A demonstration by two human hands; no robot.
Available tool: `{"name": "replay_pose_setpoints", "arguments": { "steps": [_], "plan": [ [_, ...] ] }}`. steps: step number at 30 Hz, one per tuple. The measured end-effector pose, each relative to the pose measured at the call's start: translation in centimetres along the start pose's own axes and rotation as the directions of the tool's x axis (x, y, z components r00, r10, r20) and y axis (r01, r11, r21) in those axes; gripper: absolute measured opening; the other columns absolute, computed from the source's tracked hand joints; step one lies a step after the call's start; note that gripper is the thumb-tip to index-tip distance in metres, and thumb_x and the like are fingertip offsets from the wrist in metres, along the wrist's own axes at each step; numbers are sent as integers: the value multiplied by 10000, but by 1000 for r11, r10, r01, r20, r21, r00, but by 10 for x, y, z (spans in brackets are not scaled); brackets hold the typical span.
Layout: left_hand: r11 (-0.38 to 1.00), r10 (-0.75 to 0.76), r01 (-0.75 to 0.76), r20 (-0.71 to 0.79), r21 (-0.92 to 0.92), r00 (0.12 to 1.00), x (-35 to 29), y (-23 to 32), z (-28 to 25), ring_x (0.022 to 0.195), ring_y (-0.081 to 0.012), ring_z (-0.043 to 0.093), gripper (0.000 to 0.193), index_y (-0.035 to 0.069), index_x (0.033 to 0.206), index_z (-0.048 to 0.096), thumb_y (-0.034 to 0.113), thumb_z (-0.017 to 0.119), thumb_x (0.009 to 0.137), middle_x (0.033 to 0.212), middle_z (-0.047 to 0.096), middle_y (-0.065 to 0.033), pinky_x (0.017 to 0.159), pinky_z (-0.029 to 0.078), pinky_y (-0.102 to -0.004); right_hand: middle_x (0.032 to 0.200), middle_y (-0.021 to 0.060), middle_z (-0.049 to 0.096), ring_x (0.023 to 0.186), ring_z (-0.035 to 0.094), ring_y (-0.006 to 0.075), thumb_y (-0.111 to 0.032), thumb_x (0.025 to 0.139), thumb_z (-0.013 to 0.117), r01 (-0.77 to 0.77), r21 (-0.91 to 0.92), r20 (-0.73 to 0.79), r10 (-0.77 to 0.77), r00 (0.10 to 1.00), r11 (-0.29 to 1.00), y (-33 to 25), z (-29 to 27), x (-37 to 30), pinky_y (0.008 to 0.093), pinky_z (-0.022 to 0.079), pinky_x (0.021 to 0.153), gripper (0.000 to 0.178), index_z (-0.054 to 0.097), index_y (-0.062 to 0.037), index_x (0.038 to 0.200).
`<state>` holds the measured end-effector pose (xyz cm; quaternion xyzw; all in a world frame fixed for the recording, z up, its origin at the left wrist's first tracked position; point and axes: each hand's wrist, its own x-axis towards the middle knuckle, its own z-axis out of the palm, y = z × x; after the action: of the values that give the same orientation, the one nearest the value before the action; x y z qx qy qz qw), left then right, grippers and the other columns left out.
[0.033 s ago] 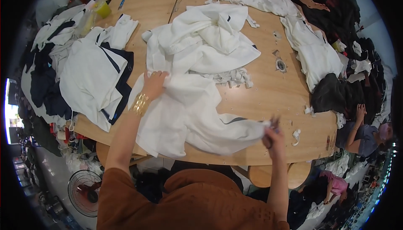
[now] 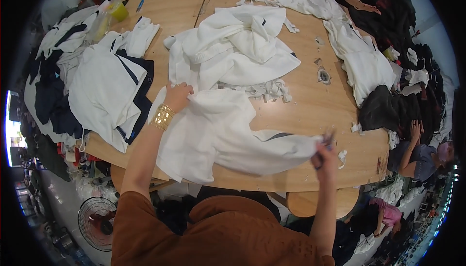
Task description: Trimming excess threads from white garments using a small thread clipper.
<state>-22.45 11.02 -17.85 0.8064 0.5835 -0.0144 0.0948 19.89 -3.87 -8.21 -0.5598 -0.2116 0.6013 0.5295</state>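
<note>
1. White garment lay across the near part of the surface.
2. Left hand: fingers pinched the garment's far left edge.
3. Right hand: fingers wrapped around a blurred dark tool at the garment's right end.

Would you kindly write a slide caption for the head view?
Over a wooden table: left hand holding a white garment, right hand gripping a blurred dark tool at the garment's right end.
</note>
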Motion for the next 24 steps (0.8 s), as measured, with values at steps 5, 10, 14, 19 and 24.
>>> {"name": "replay_pose_setpoints", "arguments": {
  "steps": [5,10,14,19,24],
  "plan": [
    [831,-285,-194,-698,-522,657,5,39,-70,798,-282,515,259,9,869,507,-101,522,635,836,485,-127,700,432,-325,677,-26,517,398,330,28,-73,879,475,545,135,-310,-487,817,828,-94,-64,-17,165,230,353,68,506,-132,880],
    [905,-87,-213,-648,-369,757,-59,64,-57,762,-286,491,272,-1,908,486,-85,530,653,835,466,-136,701,421,-324,583,-64,453,380,326,18,-73,815,575,372,-80,-382,-373,845,925,-60,-109,-23,182,213,335,115,512,-137,887],
    [876,-46,-100,-288,-472,956,-106,64,24,799,-277,508,284,4,948,487,-75,528,678,842,463,-139,709,430,-323,586,-15,505,476,452,67,-101,808,580,-68,-487,-432,-173,885,871,76,-159,-12,219,332,441,57,557,-65,846],
    [589,-318,184,-17,-787,948,-116,68,27,678,-177,559,174,7,933,544,-5,563,761,762,554,-90,633,460,-271,623,50,565,570,530,139,-114,827,532,-169,-768,-436,-311,845,617,133,-165,-40,267,397,571,116,567,-4,824],
    [308,-395,136,4,-942,919,-71,90,22,666,-148,574,167,3,942,563,26,587,779,733,584,-68,624,467,-243,618,37,557,489,473,90,-163,870,480,-245,-713,-510,-245,825,657,118,-149,-49,229,352,460,167,564,-21,896]
  ]
}}
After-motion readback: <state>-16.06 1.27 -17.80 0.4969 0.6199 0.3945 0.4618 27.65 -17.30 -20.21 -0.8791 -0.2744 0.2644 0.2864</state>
